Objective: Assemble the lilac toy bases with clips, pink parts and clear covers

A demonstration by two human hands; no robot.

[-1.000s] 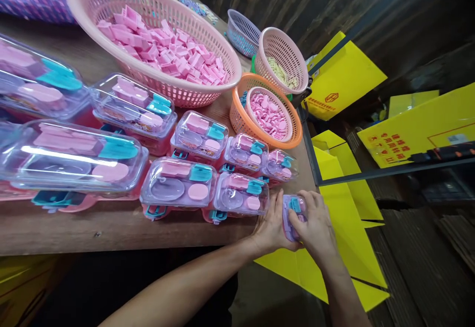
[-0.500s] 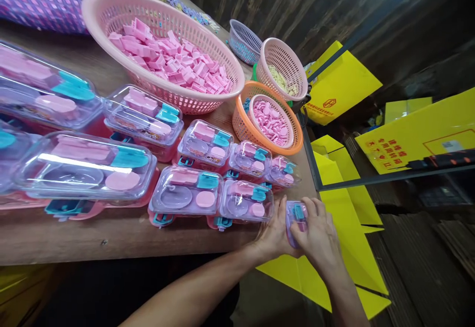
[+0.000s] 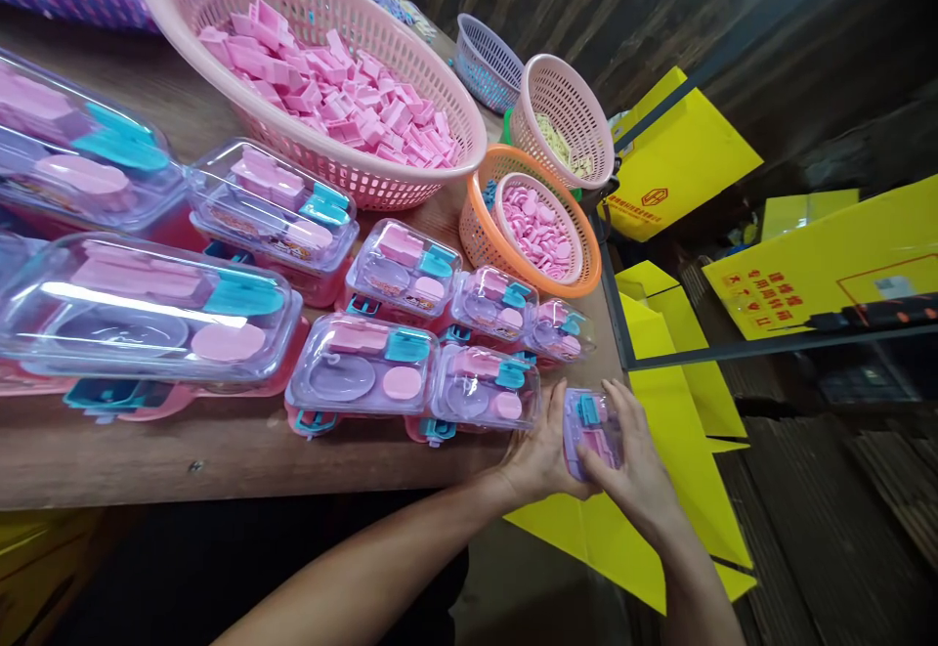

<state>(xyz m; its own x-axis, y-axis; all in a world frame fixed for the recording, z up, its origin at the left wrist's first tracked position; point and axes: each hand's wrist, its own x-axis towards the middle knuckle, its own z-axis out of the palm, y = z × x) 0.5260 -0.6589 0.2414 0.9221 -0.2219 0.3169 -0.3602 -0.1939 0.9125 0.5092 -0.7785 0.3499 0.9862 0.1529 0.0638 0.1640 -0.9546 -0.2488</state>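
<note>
Between my two hands, at the table's right end, is a small toy case [image 3: 586, 411] with a clear lid, a lilac inside and blue and pink parts. My left hand [image 3: 538, 455] grips its left side. On the other side, my right hand [image 3: 634, 460] holds it with the thumb over the near part and fingers along the far right edge. The case is tilted and its underside is hidden. Just left of my left hand stands a similar closed case [image 3: 488, 387], with another case [image 3: 362, 367] beside it.
More clear-lidded cases stand in two rows to the left. Behind them are a large pink basket [image 3: 293, 152] of pink pieces, an orange basket [image 3: 484, 250] with a smaller basket [image 3: 538, 279] inside, and a pale basket [image 3: 524, 123]. Yellow boxes [image 3: 681, 152] and a metal bar [image 3: 733, 353] lie right.
The case in my hands has turned so more of its clear lid and pink part show. My right hand's fingers have moved to its right edge. The view has shifted slightly.
</note>
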